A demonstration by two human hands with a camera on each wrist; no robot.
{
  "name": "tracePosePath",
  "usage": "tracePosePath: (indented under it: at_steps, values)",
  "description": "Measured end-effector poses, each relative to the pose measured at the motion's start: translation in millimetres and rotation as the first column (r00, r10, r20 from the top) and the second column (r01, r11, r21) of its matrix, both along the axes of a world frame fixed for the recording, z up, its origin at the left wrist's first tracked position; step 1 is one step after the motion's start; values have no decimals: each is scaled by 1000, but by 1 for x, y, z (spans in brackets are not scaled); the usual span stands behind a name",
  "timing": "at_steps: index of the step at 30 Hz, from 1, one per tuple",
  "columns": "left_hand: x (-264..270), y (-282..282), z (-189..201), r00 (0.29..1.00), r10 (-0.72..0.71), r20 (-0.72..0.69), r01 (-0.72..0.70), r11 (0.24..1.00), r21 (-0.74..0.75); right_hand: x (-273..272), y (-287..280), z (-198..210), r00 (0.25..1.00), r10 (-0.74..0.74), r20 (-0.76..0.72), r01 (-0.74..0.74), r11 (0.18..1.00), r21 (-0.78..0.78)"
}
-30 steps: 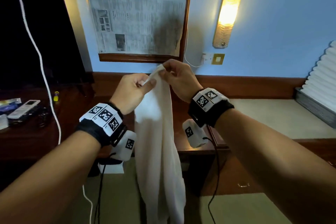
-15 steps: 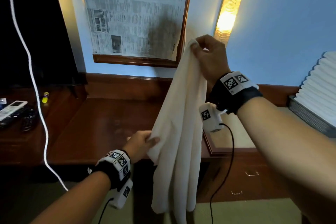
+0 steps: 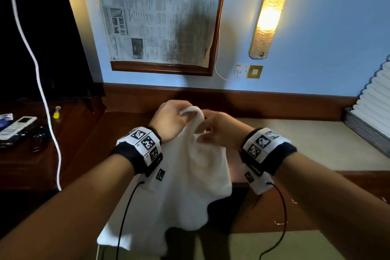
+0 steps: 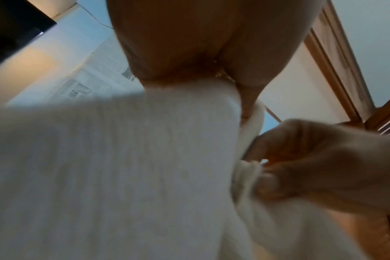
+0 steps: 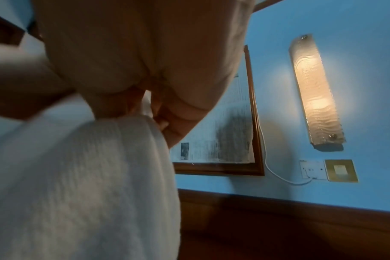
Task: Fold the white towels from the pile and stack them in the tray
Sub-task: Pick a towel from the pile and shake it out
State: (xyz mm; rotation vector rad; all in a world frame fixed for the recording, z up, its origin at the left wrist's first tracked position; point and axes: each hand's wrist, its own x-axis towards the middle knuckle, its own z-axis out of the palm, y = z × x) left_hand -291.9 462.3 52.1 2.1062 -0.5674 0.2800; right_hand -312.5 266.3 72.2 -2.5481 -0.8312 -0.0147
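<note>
A white towel point(image 3: 185, 179) hangs doubled in the air in front of the wooden desk point(image 3: 118, 133). My left hand point(image 3: 171, 121) grips its top fold from the left, and my right hand point(image 3: 219, 131) pinches the same top part from the right, the two hands close together. In the left wrist view the towel point(image 4: 114, 167) fills the lower frame, with my left fingers point(image 4: 247, 98) curled into its edge and my right hand point(image 4: 305, 167) pinching it. The right wrist view shows the towel point(image 5: 82, 184) hanging from my right fingers point(image 5: 167, 119). No tray is in view.
A stack of folded white towels point(image 3: 377, 107) sits at the right edge. To the left are a dark TV point(image 3: 38, 34), a white cable point(image 3: 40, 82), remotes point(image 3: 19, 126) and a small yellow tube point(image 3: 57, 111). A framed newspaper point(image 3: 160, 15) and a lit wall lamp point(image 3: 270, 6) hang behind.
My right hand has come down from high with the towel's top. My left hand has come up from the lower edge to meet it, so the towel now hangs doubled and shorter.
</note>
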Motion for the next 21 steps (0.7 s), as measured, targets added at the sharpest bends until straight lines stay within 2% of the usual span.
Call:
tracePosePath:
  at_steps: [2, 4, 7, 8, 12, 14, 17, 19, 21]
  values:
    - [-11, 2, 3, 999, -22, 23, 24, 998, -60, 5, 9, -16, 999, -17, 51, 14, 998, 56]
    - [-20, 13, -12, 1000, 11, -3, -11, 984, -178, 8, 15, -16, 992, -64, 113, 50, 991, 121]
    - [-38, 38, -54, 968, -57, -243, -47, 914, -403, 11, 21, 0, 976, -168, 140, 125, 955, 269]
    - [-43, 46, -68, 949, -73, -305, -69, 900, -430, 13, 21, 7, 970, -198, 143, 145, 939, 313]
    - [-57, 73, -107, 936, 52, -347, -144, 959, -245, 21, 15, 33, 946, -284, 157, 193, 881, 431]
    - [-63, 84, -120, 927, 60, -371, -140, 971, -193, 25, 11, 43, 934, -329, 140, 226, 845, 484]
    - [-66, 95, -134, 918, 112, -380, -167, 979, -115, 28, 3, 48, 921, -368, 125, 266, 832, 487]
    - [-66, 101, -135, 923, 133, -362, -186, 976, -117, 27, -3, 45, 907, -405, 112, 311, 826, 470]
    - [-68, 106, -128, 916, 149, -372, -239, 949, -208, 29, -14, 37, 881, -462, 102, 381, 820, 426]
